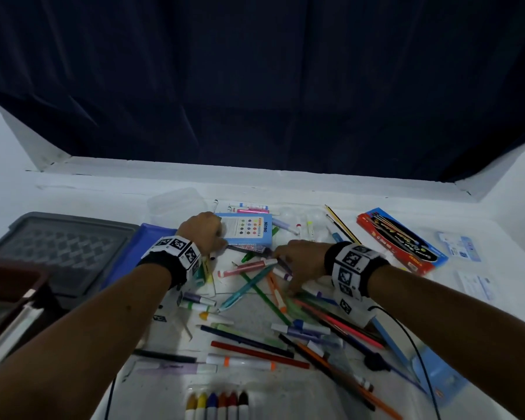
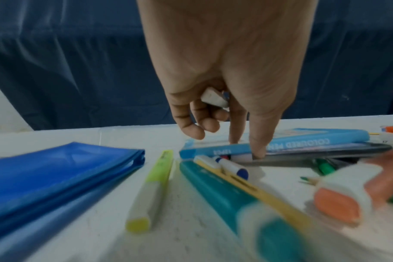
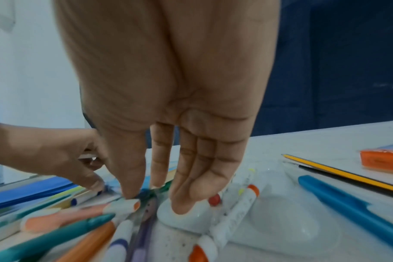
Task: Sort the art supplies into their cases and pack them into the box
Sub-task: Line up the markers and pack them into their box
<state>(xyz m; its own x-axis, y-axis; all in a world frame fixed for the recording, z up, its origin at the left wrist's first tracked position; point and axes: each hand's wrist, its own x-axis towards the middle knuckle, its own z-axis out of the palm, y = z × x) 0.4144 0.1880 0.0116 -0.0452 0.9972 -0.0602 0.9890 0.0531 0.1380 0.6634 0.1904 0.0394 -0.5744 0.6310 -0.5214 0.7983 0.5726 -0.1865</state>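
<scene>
Markers, pens and coloured pencils lie scattered over the white table (image 1: 103,192). My left hand (image 1: 205,233) hovers at the near left corner of a blue coloured-pens box (image 1: 249,230). In the left wrist view its curled fingers hold a white marker (image 2: 213,97), while the thumb (image 2: 258,148) and a straight finger touch the box (image 2: 303,140) and a dark pen (image 2: 325,150) under it. My right hand (image 1: 294,265) reaches down into the pile, its fingers (image 3: 191,186) straight, with thumb and forefinger tips beside an orange-capped marker (image 3: 123,203). I see nothing held in it.
A blue zip pouch (image 1: 140,247) and a grey lidded box (image 1: 64,247) lie at the left. A red pencil box (image 1: 397,241) is at the right, a clear palette (image 3: 280,218) behind the pile, and a crayon tray (image 1: 215,401) at the near edge. A cable (image 1: 412,338) trails from my right wrist.
</scene>
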